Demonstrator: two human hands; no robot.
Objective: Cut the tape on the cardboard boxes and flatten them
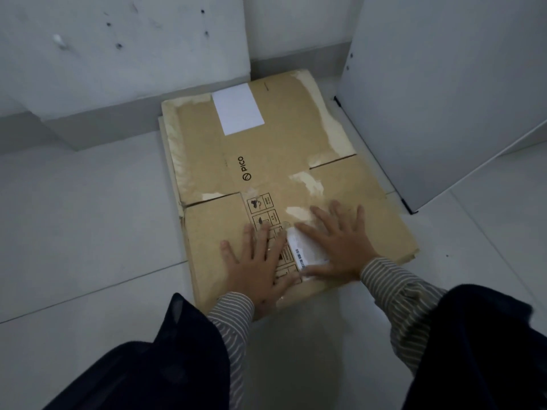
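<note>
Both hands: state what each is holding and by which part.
Nothing held. Left hand and right hand press flat on the flattened cardboard box.

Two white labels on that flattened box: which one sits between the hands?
The barcode label near the box's front edge, lying between the left hand and right hand. The blank label sits far off.
</note>
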